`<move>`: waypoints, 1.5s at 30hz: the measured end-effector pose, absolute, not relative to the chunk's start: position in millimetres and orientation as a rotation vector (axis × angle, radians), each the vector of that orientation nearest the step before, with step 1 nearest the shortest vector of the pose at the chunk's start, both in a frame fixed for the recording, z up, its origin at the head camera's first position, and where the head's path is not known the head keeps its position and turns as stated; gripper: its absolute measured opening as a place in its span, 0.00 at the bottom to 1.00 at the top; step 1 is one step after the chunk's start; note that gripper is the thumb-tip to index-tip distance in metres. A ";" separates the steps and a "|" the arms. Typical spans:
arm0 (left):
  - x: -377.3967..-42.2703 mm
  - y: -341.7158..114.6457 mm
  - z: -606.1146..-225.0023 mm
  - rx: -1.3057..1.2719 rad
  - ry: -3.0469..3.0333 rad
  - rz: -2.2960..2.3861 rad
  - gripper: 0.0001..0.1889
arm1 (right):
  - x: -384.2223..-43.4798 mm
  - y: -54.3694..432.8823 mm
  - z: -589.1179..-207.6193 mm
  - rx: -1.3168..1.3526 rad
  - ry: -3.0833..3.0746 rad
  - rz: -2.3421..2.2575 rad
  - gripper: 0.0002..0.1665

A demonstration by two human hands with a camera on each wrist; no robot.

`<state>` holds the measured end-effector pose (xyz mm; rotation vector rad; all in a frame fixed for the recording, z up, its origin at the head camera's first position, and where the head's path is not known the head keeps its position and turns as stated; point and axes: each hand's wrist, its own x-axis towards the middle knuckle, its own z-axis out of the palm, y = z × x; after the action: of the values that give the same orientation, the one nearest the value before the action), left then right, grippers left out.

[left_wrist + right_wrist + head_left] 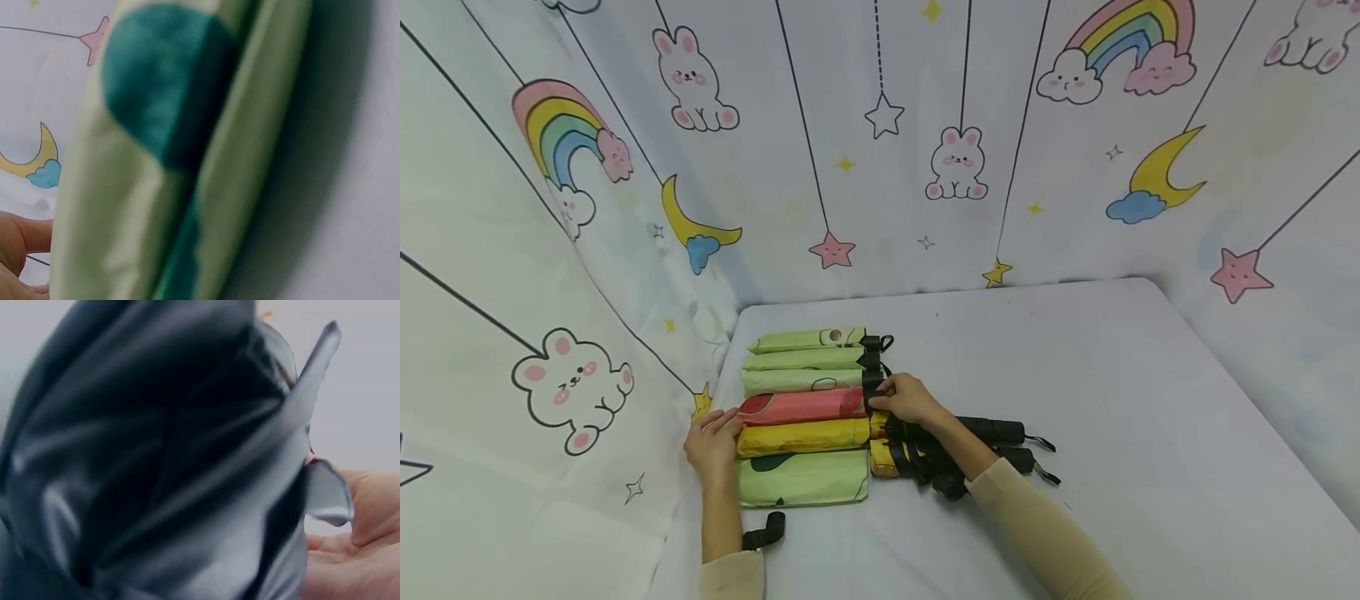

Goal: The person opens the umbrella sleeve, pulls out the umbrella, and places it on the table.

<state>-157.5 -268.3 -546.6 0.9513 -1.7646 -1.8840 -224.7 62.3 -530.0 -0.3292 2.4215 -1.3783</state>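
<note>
A red folded umbrella (805, 407) with a watermelon-like print lies in a row of folded umbrellas on the white table. My right hand (910, 400) pinches its black right end between thumb and fingers. At the opposite end, my left hand (713, 442) touches the red fabric with its fingertips. Directly in front of it lie a yellow umbrella (812, 437) and a wider light green umbrella (802, 479) with dark green patches. Behind it is a pale green umbrella (801, 381). Black fabric (156, 456) fills much of the right wrist view.
Two more green umbrellas lie farther back, one with an avocado-like print (808, 339). Black umbrella handles with loops (992, 430) lie under and beside my right forearm, with yellow fabric (883, 458) at their left. A black bent piece (767, 531) lies by my left forearm.
</note>
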 end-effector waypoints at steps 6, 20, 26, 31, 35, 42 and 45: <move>-157.2 -269.9 -549.0 0.953 -1.724 -1.891 0.23 | -224.6 59.2 -532.1 -0.323 2.393 -1.524 0.24; -155.5 -271.5 -548.2 0.968 -1.724 -1.890 0.25 | -221.4 57.1 -527.1 -0.217 2.256 -1.763 0.24; -156.9 -270.2 -546.7 0.962 -1.641 -1.947 0.26 | -219.4 57.7 -522.7 -0.089 2.120 -1.930 0.18; -156.4 -270.0 -545.4 0.968 -1.633 -1.942 0.25 | -218.5 62.6 -520.8 -0.044 2.091 -1.939 0.19; -155.0 -270.7 -544.3 0.974 -1.653 -1.932 0.26 | -218.4 69.7 -520.5 -0.027 2.046 -1.983 0.21; -153.8 -271.2 -543.1 0.982 -1.642 -1.949 0.28 | -218.6 80.4 -523.4 -0.020 1.968 -2.044 0.23; -153.8 -271.7 -543.7 0.980 -1.645 -1.941 0.27 | -217.8 84.6 -522.7 0.000 1.960 -2.048 0.23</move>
<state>-153.8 -271.7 -543.7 0.9800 -1.6453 -1.9415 -217.8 84.6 -522.7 -0.0003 1.9599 -2.0476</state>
